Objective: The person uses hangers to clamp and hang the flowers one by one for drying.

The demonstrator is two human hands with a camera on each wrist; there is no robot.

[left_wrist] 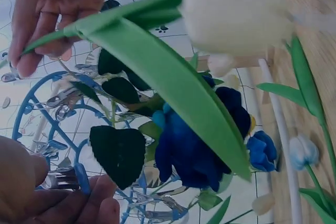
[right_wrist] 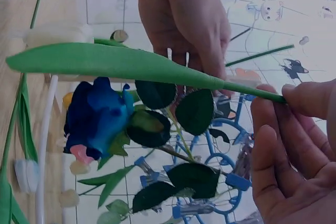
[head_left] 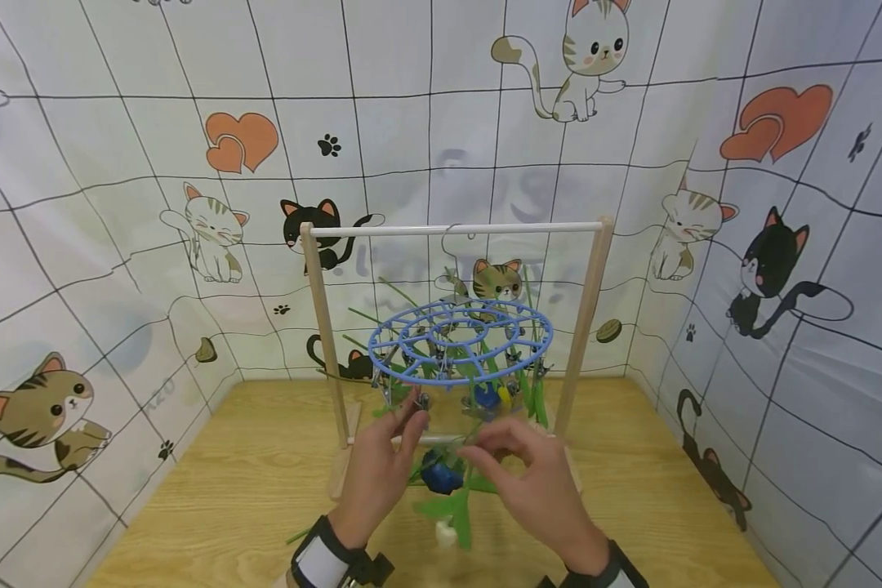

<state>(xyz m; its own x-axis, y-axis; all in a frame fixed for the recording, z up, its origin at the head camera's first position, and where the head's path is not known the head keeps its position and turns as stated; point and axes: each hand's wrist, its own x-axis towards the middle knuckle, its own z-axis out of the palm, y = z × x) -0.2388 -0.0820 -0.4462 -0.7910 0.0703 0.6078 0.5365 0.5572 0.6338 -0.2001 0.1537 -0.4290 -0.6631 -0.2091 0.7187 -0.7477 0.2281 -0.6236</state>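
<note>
A round blue clip hanger [head_left: 461, 381] hangs from a rack, with metal clips around its rings. At its front edge my left hand [head_left: 378, 474] pinches a metal clip [left_wrist: 62, 179] between thumb and fingers. My right hand [head_left: 536, 486] pinches the thin stem end of a white tulip [left_wrist: 236, 15], which points bloom-down with its long green leaf [right_wrist: 94, 59] beside it. Behind the tulip hangs a blue rose [left_wrist: 189, 150] with dark green leaves [right_wrist: 194, 111]. The tulip's stem end is near the left hand, just below the hanger.
The rack has a white top bar [head_left: 448, 230] and wooden posts [head_left: 586, 318]. Another blue flower [head_left: 487, 396] hangs farther back under the hanger. A pale blue-white tulip [left_wrist: 304, 152] lies on the wooden table [head_left: 213, 482]. Cat-printed cloth [head_left: 397, 131] surrounds the table.
</note>
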